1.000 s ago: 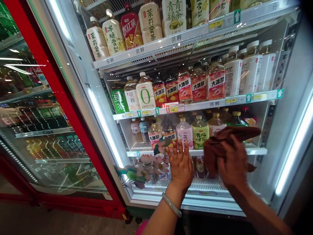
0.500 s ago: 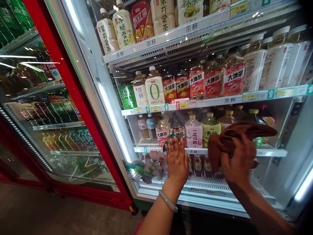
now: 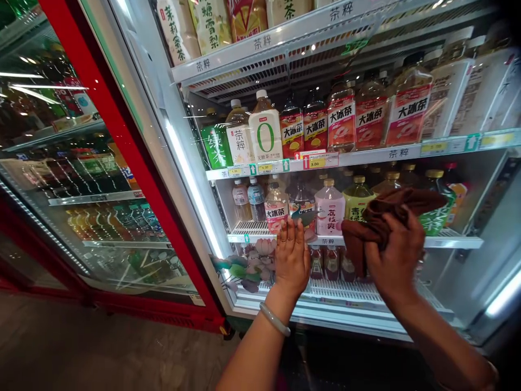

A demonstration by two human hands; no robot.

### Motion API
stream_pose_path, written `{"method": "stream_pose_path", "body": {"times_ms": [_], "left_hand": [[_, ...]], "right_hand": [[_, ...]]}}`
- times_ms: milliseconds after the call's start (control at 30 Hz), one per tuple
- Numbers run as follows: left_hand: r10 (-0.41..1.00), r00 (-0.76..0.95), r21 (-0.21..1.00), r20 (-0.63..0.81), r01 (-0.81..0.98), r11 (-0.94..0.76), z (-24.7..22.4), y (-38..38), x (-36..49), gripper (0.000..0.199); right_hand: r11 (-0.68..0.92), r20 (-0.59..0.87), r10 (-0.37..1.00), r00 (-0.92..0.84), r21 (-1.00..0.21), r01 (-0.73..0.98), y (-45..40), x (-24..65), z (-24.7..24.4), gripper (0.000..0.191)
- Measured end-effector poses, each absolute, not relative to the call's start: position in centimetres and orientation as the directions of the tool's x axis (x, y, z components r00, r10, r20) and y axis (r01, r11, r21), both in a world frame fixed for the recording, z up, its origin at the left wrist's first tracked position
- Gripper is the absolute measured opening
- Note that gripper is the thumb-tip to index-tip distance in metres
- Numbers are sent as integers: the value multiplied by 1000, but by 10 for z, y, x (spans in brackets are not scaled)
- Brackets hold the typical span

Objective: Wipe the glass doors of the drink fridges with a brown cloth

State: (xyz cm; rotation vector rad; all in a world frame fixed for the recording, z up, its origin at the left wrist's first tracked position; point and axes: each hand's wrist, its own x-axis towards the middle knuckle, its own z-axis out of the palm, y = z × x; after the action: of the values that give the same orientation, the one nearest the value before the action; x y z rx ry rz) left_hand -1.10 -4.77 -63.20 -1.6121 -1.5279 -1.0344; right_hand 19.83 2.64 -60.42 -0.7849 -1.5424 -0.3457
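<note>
My right hand (image 3: 396,255) grips a bunched brown cloth (image 3: 378,217), whose folds spread to both sides of the fingers. It is raised before the lower shelves of a drinks fridge. To its left, my left hand (image 3: 292,258) is flat with fingers stretched upward, seemingly against the glass front; a pale bangle (image 3: 275,320) circles its wrist. Beside those fingers is a flower and leaf decoration (image 3: 248,266) that looks stuck on the glass. Behind the hands stand a pink-labelled bottle (image 3: 330,209) and a yellow-green bottle (image 3: 358,198), the latter partly covered by the cloth.
Bottles of iced tea (image 3: 342,119) line the middle shelf (image 3: 362,157), with price tags along its edge. Larger bottles (image 3: 179,32) stand above. A red-framed fridge door (image 3: 134,179) is on the left, above the brown floor (image 3: 122,358).
The view has tilted down slightly, so the shelves sit higher in it. The brown cloth has shifted and folded differently in my right hand; my left hand stays flat.
</note>
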Motion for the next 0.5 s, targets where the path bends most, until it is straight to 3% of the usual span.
{"method": "stream_pose_path", "body": {"times_ms": [67, 200, 300, 367, 500], "left_hand": [[460, 17, 31, 888, 995, -96, -634, -49, -12, 79], [471, 19, 43, 882, 992, -120, -638, -51, -15, 81], [492, 24, 50, 870, 989, -137, -640, -52, -18, 84], [511, 35, 44, 859, 989, -141, -640, -54, -20, 83], [534, 30, 49, 845, 990, -133, -639, -55, -21, 83]], "right_hand": [[746, 960, 274, -59, -173, 643, 18, 182, -611, 63], [878, 907, 141, -397, 70, 473, 0, 151, -622, 47], [917, 884, 37, -467, 155, 367, 2, 159, -618, 41], [898, 920, 93, -382, 89, 431, 10, 175, -610, 41], [751, 953, 302, -22, -223, 621, 19, 191, -601, 56]]}}
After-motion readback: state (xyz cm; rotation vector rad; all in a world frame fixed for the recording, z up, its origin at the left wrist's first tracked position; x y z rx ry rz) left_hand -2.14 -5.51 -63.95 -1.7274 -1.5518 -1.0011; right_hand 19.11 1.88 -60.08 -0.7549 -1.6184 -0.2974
